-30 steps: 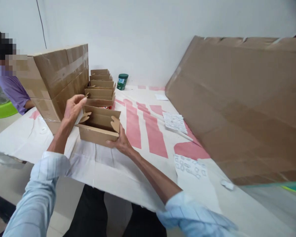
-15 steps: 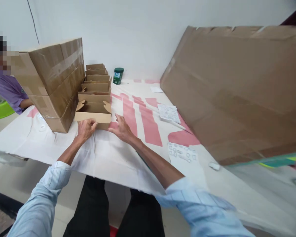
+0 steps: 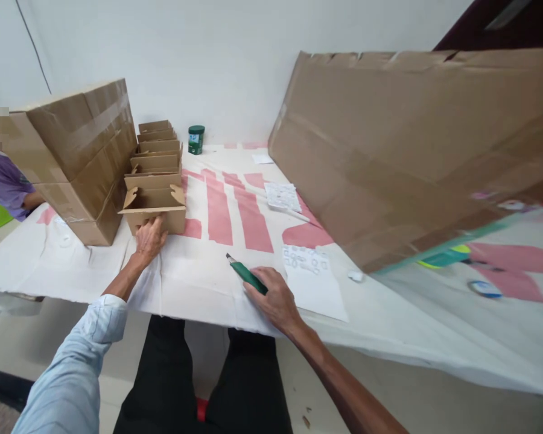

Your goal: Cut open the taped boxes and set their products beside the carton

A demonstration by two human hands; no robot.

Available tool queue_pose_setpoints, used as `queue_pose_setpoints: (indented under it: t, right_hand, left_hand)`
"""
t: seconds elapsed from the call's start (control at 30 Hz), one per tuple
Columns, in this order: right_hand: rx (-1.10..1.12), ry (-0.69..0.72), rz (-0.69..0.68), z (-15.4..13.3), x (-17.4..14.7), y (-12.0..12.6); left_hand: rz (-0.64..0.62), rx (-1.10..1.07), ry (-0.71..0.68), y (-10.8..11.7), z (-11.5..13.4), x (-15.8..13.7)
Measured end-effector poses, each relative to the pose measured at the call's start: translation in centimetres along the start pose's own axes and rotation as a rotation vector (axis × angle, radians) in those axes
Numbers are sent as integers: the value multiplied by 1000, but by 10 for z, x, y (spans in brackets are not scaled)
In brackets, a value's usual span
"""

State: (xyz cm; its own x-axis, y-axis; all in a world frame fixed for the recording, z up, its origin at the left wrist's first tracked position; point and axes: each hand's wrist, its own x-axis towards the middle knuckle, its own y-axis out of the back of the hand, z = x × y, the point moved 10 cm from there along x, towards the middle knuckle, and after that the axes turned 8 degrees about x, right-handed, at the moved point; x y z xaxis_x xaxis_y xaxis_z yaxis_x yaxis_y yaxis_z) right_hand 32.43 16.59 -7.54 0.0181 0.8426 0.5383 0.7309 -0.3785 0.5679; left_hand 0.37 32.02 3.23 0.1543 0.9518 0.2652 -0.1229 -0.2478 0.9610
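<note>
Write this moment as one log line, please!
left hand: against front box | right hand: at green cutter | front box: open

left hand (image 3: 151, 240) sits farther forward; right hand (image 3: 277, 296) curls inward.

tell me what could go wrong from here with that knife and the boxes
The green knife is in the right hand, its tip angled off toward the boxes; if the blade is out, a slip might cut the cloth.

The left hand is at the nearest box; a push could knock the row askew.
</note>
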Motion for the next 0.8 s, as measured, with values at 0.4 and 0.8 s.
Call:
queue_pose_setpoints:
  t: [0.4,0.8]
  right_hand:
    - [-103,22,35,-5,-15,-4]
    - [-121,12,44,0,-18,-7]
  left_hand:
    - [-59,37,232,-17,-19,53]
    - [-37,12,279,-21,-25,95]
